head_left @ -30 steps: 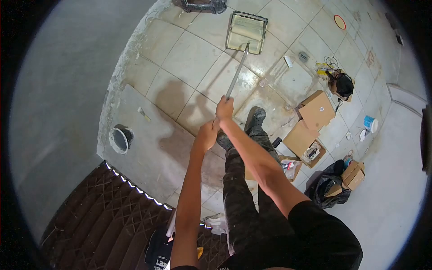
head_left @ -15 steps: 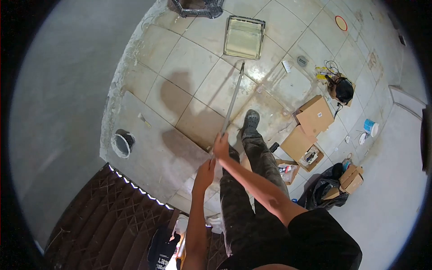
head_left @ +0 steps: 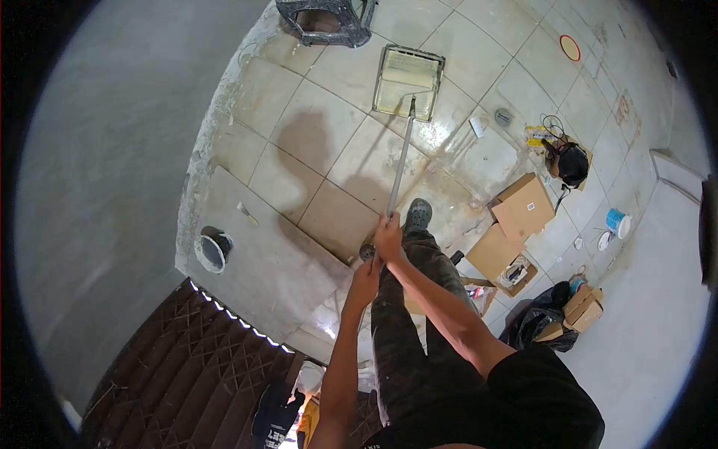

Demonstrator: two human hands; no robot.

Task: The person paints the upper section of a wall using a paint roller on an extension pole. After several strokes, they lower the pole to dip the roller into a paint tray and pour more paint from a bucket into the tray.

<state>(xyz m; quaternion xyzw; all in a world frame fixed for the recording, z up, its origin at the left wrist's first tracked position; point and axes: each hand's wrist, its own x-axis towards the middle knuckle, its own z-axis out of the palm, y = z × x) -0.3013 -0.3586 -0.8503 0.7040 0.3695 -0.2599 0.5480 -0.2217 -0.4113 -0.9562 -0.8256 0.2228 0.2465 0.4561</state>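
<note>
A long grey pole (head_left: 402, 168) slants up the middle of the view, its wire roller frame reaching into a paint tray (head_left: 380, 90) that holds pale yellow paint. The roller (head_left: 410, 75) lies in the tray, coated in the same pale colour. My right hand (head_left: 388, 238) is closed around the pole. Just below it, my left hand (head_left: 365, 280) grips the lower end of the pole.
A dark step stool (head_left: 351, 26) stands beyond the tray. A bucket (head_left: 213, 251) and a brush (head_left: 247, 214) are at the left. Open cardboard boxes (head_left: 523, 208), a black bag (head_left: 535, 318) and a blue-white tub (head_left: 618, 222) are at the right.
The pole and both hands have shifted slightly right in view. The wire roller frame now shows over the tray, and the roller is visible. The head view has moved a little.
</note>
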